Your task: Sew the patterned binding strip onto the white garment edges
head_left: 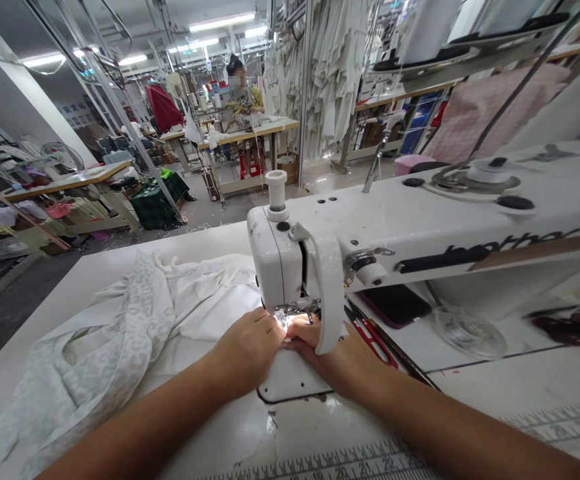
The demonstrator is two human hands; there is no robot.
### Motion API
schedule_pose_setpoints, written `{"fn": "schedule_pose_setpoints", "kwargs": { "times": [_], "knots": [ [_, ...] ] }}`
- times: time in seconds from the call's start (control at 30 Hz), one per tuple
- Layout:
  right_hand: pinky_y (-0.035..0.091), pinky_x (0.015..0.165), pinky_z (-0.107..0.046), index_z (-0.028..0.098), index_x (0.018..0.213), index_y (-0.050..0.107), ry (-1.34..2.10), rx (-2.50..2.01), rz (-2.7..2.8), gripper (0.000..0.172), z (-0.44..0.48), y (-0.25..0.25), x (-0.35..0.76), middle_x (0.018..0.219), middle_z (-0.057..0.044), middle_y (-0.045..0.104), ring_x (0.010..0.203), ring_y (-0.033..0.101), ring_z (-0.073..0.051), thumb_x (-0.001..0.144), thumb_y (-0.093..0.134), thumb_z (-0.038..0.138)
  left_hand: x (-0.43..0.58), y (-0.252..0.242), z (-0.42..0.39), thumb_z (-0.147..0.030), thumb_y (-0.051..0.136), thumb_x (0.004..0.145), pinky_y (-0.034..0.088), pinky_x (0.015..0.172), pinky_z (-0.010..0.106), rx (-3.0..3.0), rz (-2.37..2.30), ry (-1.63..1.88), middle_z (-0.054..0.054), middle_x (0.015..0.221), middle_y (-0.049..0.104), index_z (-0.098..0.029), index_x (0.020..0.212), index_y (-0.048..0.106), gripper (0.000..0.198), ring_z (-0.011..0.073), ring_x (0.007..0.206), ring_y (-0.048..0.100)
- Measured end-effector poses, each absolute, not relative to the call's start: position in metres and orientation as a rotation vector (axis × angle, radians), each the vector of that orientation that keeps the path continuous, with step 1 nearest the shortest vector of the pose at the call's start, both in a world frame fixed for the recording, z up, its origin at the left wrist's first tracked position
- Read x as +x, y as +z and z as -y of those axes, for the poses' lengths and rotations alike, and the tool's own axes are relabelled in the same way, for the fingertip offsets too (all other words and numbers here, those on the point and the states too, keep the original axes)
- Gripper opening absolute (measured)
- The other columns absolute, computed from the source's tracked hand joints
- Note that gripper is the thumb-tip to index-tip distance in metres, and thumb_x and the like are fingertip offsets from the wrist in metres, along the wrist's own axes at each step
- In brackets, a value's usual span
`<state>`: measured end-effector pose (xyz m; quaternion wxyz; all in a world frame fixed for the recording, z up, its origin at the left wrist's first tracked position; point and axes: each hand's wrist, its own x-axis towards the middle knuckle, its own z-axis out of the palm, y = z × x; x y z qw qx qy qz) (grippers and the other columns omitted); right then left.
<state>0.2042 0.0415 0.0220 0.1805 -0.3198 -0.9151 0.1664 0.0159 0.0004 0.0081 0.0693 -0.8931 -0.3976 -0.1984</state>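
— What's heaped at the left of the frame?

— Leopard-print fabric, lying loose on the sewing table. Just right of it, plain white cloth runs towards the middle, probably left slack so that nothing drags at the needle.

— And your hands?

— My left hand is left of the lit needle area, at mid-frame. Its fingers are curled in tight, closed on the cloth's edge, I'd judge to steady it; the fingertips are partly hidden.

— What's over them?

— The head of my Brother sewing machine. Right of the needle, my right hand reaches behind the white lever, thumb and forefinger drawn together on the same edge. Working from both sides likely keeps it flat.

— Further right?

— Red-handled scissors, near my right wrist, handles towards me, presumably for a quick grab. Beyond them lies a dark phone, then a clear plastic disc.
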Motion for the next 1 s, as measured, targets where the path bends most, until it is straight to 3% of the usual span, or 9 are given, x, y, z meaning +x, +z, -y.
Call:
{"fn": "schedule_pose_setpoints", "kwargs": {
  "times": [0.23,0.37,0.57,0.73,0.87,1.0],
  "knots": [
    [0.037,0.060,-0.027,0.021,0.074,0.066,0.431,-0.885,2.634,0.023,-0.044,0.019,0.206,0.068,-0.002,0.060,0.065,0.054,-0.015,0.091,0.051,0.017,0.018,0.010,0.007,-0.024,0.042,0.099,0.054,0.074,0.036,-2.627,1.244,-0.648,0.005,0.081,0.063,-0.016,0.091,0.058,0.019,0.0192,0.078,0.061],
    [0.039,0.058,-0.027,0.020,0.070,0.063,0.424,-0.939,2.620,0.026,-0.038,0.023,0.206,0.069,-0.002,0.061,0.064,0.055,-0.016,0.091,0.048,0.015,0.015,0.009,0.009,-0.014,0.043,0.096,0.053,0.074,0.034,-2.662,1.124,-0.685,0.005,0.081,0.063,-0.015,0.093,0.058,0.016,0.0174,0.077,0.060],
    [0.051,0.068,-0.029,0.021,0.101,0.066,0.469,-0.898,2.655,0.031,-0.024,0.027,0.217,0.090,-0.005,0.069,0.084,0.064,-0.020,0.088,0.042,0.006,0.009,0.003,0.013,-0.006,0.047,0.088,0.051,0.070,0.033,-2.762,0.995,-0.563,0.005,0.082,0.063,-0.013,0.094,0.056,0.013,0.0180,0.077,0.057],
    [0.054,0.082,-0.034,0.015,0.121,0.059,0.423,-0.765,2.774,0.040,-0.026,0.023,0.227,0.109,-0.011,0.068,0.098,0.064,-0.022,0.087,0.040,0.003,0.012,0.003,0.018,-0.005,0.044,0.087,0.050,0.062,0.030,-2.745,1.030,-0.581,0.005,0.083,0.062,-0.012,0.097,0.056,0.017,0.0183,0.075,0.056],
    [0.054,0.086,-0.038,0.014,0.128,0.055,0.281,-0.699,2.821,0.047,-0.031,0.013,0.232,0.120,-0.015,0.064,0.106,0.063,-0.025,0.085,0.042,0.003,0.013,0.005,0.021,-0.007,0.039,0.090,0.048,0.055,0.029,-2.713,1.014,-0.572,0.005,0.079,0.061,-0.012,0.102,0.056,0.021,0.0187,0.072,0.055],
    [0.055,0.084,-0.044,0.012,0.127,0.056,0.245,-0.729,2.819,0.049,-0.036,0.007,0.233,0.117,-0.018,0.065,0.106,0.063,-0.030,0.081,0.044,0.002,0.011,0.005,0.017,-0.007,0.039,0.092,0.053,0.060,0.030,-2.720,0.994,-0.605,0.007,0.086,0.064,-0.010,0.108,0.056,0.024,0.0186,0.078,0.058]
  ]
}}
